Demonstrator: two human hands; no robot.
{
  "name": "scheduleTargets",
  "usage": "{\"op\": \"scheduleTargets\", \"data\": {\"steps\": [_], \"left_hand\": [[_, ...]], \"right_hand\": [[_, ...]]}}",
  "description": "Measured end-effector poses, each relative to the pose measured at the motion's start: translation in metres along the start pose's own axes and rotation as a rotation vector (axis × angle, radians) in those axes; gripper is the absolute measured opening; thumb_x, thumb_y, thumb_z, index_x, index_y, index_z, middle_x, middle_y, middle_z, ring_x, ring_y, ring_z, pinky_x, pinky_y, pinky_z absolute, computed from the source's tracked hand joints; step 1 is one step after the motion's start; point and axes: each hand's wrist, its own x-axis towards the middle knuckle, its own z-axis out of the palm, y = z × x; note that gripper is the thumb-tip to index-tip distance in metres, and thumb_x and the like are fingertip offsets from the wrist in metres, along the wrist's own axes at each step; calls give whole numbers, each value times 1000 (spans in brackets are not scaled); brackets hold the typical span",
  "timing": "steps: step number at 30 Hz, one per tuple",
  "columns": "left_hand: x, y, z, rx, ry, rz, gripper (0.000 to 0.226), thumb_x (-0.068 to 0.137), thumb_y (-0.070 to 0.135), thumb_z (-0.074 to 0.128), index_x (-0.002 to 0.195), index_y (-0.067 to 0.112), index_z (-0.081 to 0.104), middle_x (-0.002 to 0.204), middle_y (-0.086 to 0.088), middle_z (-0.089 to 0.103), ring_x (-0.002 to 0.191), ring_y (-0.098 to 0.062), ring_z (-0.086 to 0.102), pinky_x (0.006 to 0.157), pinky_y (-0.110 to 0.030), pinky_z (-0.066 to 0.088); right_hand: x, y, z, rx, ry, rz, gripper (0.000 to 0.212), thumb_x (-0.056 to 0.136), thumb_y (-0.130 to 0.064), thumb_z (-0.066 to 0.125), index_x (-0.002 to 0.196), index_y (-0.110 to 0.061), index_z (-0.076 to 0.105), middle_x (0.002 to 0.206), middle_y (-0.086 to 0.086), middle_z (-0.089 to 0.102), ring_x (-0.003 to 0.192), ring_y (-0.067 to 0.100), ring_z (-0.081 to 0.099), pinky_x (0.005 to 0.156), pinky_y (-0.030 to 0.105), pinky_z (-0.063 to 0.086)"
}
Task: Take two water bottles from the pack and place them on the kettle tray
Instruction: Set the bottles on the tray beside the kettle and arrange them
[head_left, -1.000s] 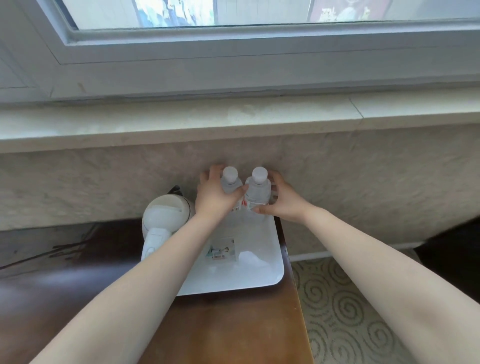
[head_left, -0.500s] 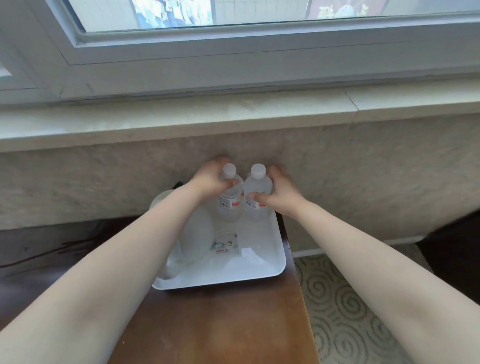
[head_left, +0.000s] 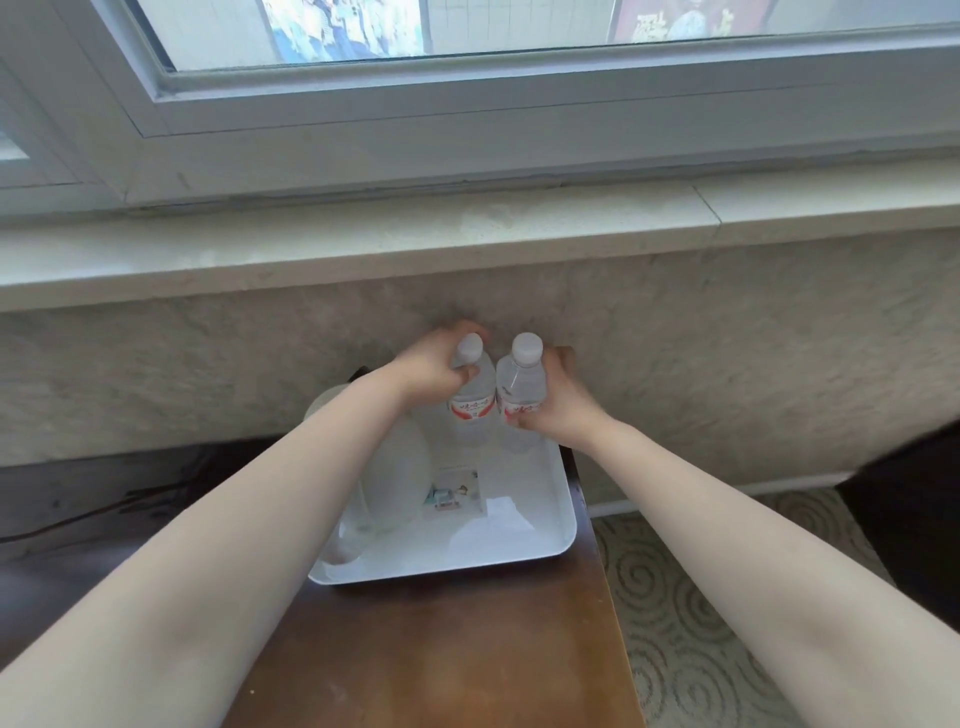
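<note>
From above, the person's left hand (head_left: 431, 366) is wrapped round the shoulder of one clear plastic water bottle with a white cap and red label (head_left: 471, 400), and the right hand (head_left: 558, 402) is closed round the body of its twin (head_left: 521, 389), both upright, side by side at the far end of the white rectangular kettle tray (head_left: 563, 525) on the brown wooden table (head_left: 441, 649). The bottles seem to stand on the tray already, though their bases are too blurred to be sure. I'd judge the job nearly finished, with only letting go left.
</note>
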Motion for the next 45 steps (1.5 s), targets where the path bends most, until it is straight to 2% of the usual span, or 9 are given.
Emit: {"op": "scheduleTargets", "data": {"steps": [2, 6, 12, 15, 18, 25, 33, 40, 45], "left_hand": [[2, 0, 3, 34, 38, 9, 42, 89, 11, 57, 130, 12, 46, 135, -15, 44, 120, -28, 47, 90, -23, 35], [3, -1, 4, 53, 126, 13, 43, 87, 8, 58, 128, 12, 48, 133, -17, 40, 119, -31, 47, 90, -21, 33], [-3, -7, 11, 74, 193, 26, 47, 87, 14, 59, 132, 15, 46, 139, -12, 46, 124, -31, 47, 96, -30, 40], [-6, -8, 16, 133, 230, 9, 52, 85, 18, 59, 134, 21, 42, 138, -9, 47, 121, -32, 47, 88, -39, 48], [-12, -9, 27, 155, 220, -26, 67, 74, 20, 68, 133, 26, 38, 133, -10, 40, 121, -34, 39, 83, -43, 49], [-5, -8, 46, 78, 294, -70, 72, 65, 6, 73, 126, 22, 37, 120, -14, 31, 114, -36, 36, 81, -45, 50], [-2, -14, 45, 143, 316, -28, 73, 68, 1, 70, 131, 20, 37, 129, -15, 32, 115, -38, 35, 80, -42, 45], [-8, -10, 51, 183, 292, -34, 78, 70, 1, 65, 136, 23, 29, 131, -15, 30, 115, -37, 33, 75, -46, 50], [-13, -7, 56, 162, 310, -61, 80, 71, 0, 64, 137, 26, 28, 131, -14, 29, 116, -36, 32, 70, -46, 52]], "right_hand": [[2, 6, -1, -9, -19, 7, 65, 64, -28, 77, 108, -35, 31, 111, -3, 27, 112, 22, 40, 92, 35, 46], [8, 4, 4, 40, 52, 58, 60, 63, -25, 77, 113, -25, 42, 119, 0, 32, 95, 13, 40, 88, 40, 52], [9, 1, 7, 90, 116, 75, 67, 66, -21, 80, 119, -24, 39, 126, 3, 30, 101, 23, 52, 85, 39, 50], [6, -1, 9, 116, 179, 57, 79, 65, -15, 83, 126, -24, 35, 129, 9, 33, 99, 19, 49, 83, 35, 47], [5, -3, 10, 114, 192, 50, 81, 65, -16, 84, 129, -18, 35, 129, 11, 34, 103, 24, 51, 86, 37, 46], [1, -2, 14, 97, 233, 46, 77, 67, -9, 81, 130, -16, 37, 124, 14, 39, 100, 32, 55, 80, 36, 48], [4, 4, 11, 164, 180, 6, 73, 69, -13, 81, 128, -22, 38, 124, 7, 36, 99, 14, 46, 84, 29, 42], [0, 4, 16, 161, 205, -15, 74, 72, -10, 78, 131, -21, 35, 124, 9, 37, 112, 24, 47, 89, 33, 44], [-4, 1, 18, 156, 220, 11, 76, 73, -13, 77, 134, -22, 33, 124, 11, 38, 109, 29, 51, 88, 38, 47]]}}
